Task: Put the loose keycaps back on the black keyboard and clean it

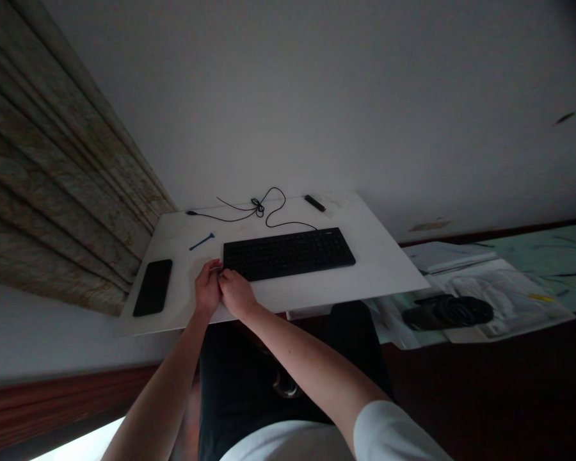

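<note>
My left hand and my right hand meet at the front left corner of a black keyboard. Both have their fingers curled in and touch each other. Whatever lies between the fingertips is too small and dark to make out. The keyboard rests flat on a white table, slightly turned. From its back edge runs a thin black cable, bundled partway and ending in a plug at the left. A thin blue tool with a wider end lies beyond my left hand.
A black phone lies near the table's left edge. At the back is a small black bar. Curtains hang on the left. To the right, a lower surface bears papers and a black camera-like object.
</note>
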The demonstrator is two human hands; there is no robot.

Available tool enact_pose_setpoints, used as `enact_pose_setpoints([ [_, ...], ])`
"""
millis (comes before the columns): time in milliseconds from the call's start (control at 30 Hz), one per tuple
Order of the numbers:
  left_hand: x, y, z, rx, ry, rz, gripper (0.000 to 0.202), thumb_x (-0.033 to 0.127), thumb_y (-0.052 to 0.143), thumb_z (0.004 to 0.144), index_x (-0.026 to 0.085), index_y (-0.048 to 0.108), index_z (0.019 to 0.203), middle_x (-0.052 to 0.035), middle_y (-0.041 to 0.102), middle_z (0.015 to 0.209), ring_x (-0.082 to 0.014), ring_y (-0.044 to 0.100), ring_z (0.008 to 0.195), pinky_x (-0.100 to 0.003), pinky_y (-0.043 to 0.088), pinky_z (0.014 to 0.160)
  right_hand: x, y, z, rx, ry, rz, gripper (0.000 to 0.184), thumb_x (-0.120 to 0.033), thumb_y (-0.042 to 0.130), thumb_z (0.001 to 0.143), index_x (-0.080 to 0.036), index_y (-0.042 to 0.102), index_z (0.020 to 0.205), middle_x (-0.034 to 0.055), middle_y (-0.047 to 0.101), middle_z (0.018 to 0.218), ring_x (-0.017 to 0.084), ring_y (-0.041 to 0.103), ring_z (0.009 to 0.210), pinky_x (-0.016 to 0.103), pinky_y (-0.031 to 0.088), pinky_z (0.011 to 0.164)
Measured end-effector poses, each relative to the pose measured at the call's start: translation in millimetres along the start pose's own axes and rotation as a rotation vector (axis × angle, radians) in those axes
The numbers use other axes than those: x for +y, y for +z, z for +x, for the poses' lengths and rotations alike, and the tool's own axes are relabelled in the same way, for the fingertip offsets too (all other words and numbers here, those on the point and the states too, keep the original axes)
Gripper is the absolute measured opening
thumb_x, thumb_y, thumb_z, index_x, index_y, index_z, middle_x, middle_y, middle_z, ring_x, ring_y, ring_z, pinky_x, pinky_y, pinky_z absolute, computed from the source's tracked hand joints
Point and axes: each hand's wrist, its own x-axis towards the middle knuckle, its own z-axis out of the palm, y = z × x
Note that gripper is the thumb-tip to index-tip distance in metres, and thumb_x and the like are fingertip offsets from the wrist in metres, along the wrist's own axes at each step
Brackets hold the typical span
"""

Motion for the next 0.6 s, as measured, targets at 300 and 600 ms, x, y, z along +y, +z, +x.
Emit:
enact_pose_setpoints([
  [300, 2, 2.4, 1, -0.016, 0.020, 0.067, 0.028, 0.033, 0.052, 0.090, 0.019, 0.067, 0.108, -0.0089, 0.073, 0.112, -0.0236, 0.068, 0.106, -0.043, 0.051, 0.103, 95, -36, -60, 0.222, 0.123, 0.096, 0.019, -0.012, 0.056, 0.094, -0.020, 0.069, 0.083, 0.0062, 0.064, 0.090, 0.021, 0.060, 0.091, 0.033, 0.049, 0.084],
  [600, 1, 2.6, 0, -0.002, 0.025, -0.013, 0.027, 0.030, 0.051, 0.091, 0.019, 0.069, 0.109, -0.0083, 0.072, 0.111, -0.0226, 0.068, 0.105, -0.043, 0.051, 0.103, 221, -111, -147, 0.519, 0.382, 0.048, 0.021, -0.027, 0.052, 0.095, -0.019, 0.070, 0.087, 0.0086, 0.065, 0.091, 0.021, 0.062, 0.077, 0.037, 0.051, 0.077],
])
